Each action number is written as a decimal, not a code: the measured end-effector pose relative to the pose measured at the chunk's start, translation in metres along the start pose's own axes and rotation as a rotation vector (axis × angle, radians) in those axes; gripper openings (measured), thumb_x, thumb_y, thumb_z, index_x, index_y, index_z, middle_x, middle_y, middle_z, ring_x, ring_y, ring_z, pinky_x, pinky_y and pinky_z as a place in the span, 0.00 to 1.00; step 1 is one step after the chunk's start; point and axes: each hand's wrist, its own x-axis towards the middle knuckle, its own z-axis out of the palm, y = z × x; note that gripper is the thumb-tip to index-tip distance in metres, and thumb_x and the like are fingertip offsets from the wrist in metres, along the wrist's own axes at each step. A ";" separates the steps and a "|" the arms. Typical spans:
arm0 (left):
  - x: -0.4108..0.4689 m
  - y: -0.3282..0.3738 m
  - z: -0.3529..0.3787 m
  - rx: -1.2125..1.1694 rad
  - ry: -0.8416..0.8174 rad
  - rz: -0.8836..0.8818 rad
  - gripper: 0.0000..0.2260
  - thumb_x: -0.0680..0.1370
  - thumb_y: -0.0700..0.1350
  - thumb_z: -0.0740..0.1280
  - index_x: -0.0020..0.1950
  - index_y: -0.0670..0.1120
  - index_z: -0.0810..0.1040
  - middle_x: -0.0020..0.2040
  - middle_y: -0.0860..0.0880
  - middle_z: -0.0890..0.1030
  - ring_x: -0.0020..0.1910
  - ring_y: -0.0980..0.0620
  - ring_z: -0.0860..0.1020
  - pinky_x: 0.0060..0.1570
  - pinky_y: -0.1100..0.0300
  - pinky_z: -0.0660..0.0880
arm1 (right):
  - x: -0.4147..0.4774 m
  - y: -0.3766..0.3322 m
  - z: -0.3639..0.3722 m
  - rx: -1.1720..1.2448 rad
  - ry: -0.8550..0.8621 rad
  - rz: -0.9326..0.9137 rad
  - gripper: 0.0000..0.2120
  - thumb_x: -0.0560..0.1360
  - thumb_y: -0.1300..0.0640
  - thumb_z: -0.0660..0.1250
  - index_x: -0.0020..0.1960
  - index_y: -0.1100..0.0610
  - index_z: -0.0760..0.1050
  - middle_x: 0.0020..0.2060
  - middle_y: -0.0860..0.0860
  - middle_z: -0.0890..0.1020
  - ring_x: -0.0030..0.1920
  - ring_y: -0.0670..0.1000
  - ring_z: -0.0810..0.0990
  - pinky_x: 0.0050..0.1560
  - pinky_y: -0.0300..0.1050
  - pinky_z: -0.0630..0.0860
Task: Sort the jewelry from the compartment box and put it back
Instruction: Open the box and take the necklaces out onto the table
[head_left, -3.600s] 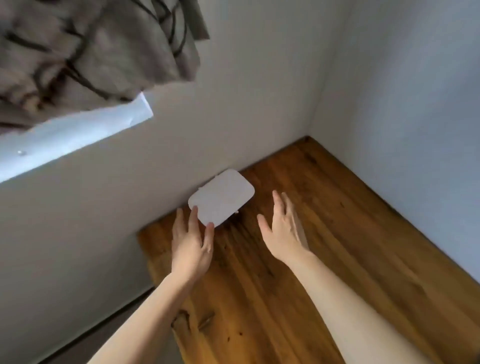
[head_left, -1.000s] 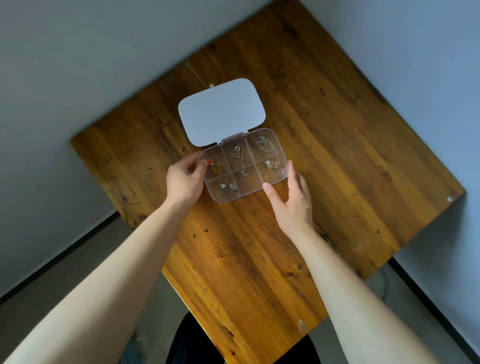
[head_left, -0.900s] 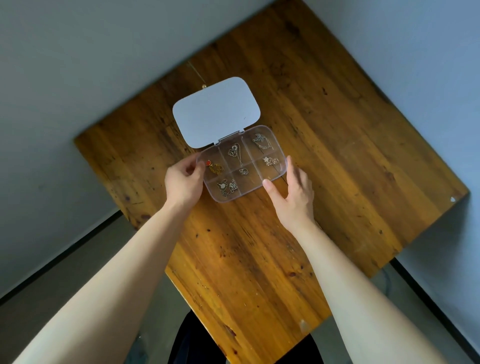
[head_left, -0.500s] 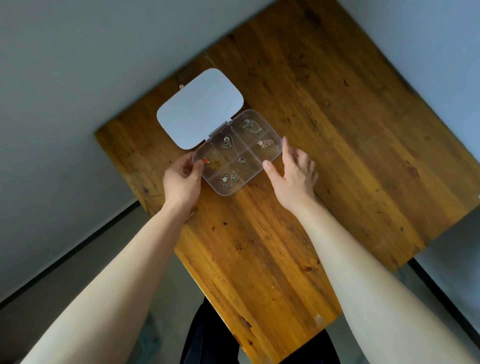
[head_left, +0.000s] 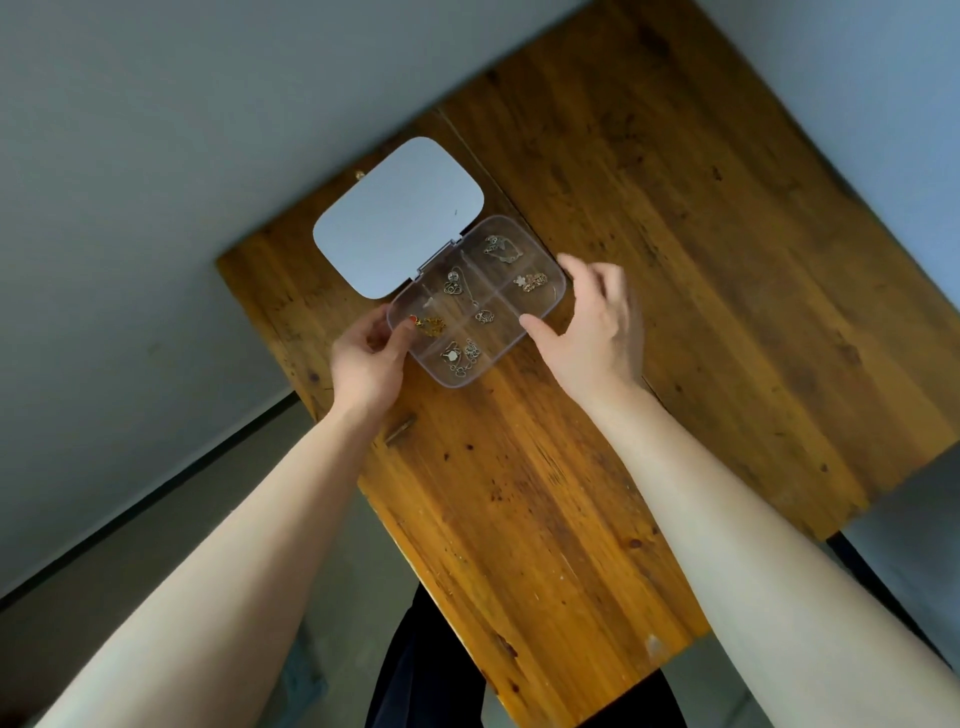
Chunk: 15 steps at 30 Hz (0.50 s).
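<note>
Head view shows the left hand (head_left: 366, 358) pinching the left edge of the clear compartment box (head_left: 501, 332), thumb over the rim. The right hand (head_left: 589, 322) holds the right side, fingers loosely curled around the edge. The box lies on the wooden counter (head_left: 675, 260), its white lid (head_left: 397, 218) opened flat behind it. Small jewelry pieces (head_left: 457, 356) lie in the compartments.
</note>
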 end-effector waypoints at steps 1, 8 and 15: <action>-0.001 0.000 0.000 0.005 0.000 0.005 0.10 0.78 0.50 0.71 0.58 0.58 0.80 0.43 0.58 0.83 0.43 0.56 0.82 0.44 0.55 0.80 | 0.002 -0.007 0.000 -0.033 0.017 -0.073 0.26 0.72 0.47 0.76 0.67 0.51 0.75 0.58 0.53 0.77 0.54 0.49 0.73 0.49 0.46 0.77; 0.000 0.005 -0.004 0.235 0.050 0.182 0.18 0.70 0.46 0.78 0.52 0.50 0.72 0.44 0.50 0.76 0.37 0.54 0.74 0.33 0.62 0.70 | 0.013 -0.045 0.027 -0.361 -0.187 -0.245 0.16 0.76 0.46 0.71 0.58 0.54 0.83 0.55 0.56 0.83 0.56 0.57 0.80 0.53 0.50 0.76; 0.013 0.014 0.005 0.632 -0.165 0.175 0.18 0.79 0.51 0.70 0.69 0.58 0.76 0.59 0.44 0.71 0.53 0.43 0.76 0.52 0.53 0.76 | 0.013 -0.051 0.042 -0.380 -0.104 -0.118 0.15 0.75 0.43 0.72 0.56 0.50 0.84 0.49 0.53 0.85 0.52 0.55 0.82 0.51 0.48 0.74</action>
